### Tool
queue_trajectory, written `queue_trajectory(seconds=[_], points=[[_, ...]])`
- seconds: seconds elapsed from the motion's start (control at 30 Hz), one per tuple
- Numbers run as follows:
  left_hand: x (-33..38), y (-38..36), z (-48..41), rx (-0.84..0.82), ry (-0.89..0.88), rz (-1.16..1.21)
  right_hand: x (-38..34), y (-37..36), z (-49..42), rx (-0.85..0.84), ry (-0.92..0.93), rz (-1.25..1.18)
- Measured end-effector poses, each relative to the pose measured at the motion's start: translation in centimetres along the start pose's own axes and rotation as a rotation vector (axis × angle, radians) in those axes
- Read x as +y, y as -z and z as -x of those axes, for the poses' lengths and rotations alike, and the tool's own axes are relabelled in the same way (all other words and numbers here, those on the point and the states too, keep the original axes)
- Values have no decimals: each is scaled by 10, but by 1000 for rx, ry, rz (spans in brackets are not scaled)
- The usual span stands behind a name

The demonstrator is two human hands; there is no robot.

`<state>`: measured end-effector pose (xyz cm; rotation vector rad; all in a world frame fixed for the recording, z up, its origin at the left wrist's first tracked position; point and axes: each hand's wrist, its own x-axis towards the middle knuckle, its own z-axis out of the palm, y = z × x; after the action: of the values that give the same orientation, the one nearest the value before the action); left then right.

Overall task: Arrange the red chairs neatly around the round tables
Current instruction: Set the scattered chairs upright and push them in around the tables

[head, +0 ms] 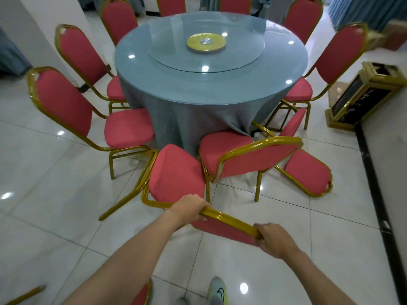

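L hand (189,208) & R hand (273,241) are both clamped on the gold top rail of a red chair (176,172), fingers curled round it. I note the chair is tilted, seat twd the round surface (209,89), close to its blue cloth (176,119). A 2nd chair (259,159) stands just R of it, back twd me. A 3rd chair (308,172) lies tipped over on the floor (66,194) beyond. More red chairs ring the surface.
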<state>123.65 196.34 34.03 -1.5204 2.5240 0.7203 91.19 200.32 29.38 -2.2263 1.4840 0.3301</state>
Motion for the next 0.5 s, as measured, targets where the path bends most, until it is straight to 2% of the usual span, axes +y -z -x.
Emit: queue_trajectory(seconds=[0.17, 0.3, 0.5], points=[[3, -12, 16, 130, 47, 156, 5, 55, -19, 63, 41, 170], [9, -7, 9, 122, 16, 126, 11, 81, -20, 71, 59, 249], [-2, -3, 22, 65, 13, 54, -3, 77, -13, 34, 143, 321]])
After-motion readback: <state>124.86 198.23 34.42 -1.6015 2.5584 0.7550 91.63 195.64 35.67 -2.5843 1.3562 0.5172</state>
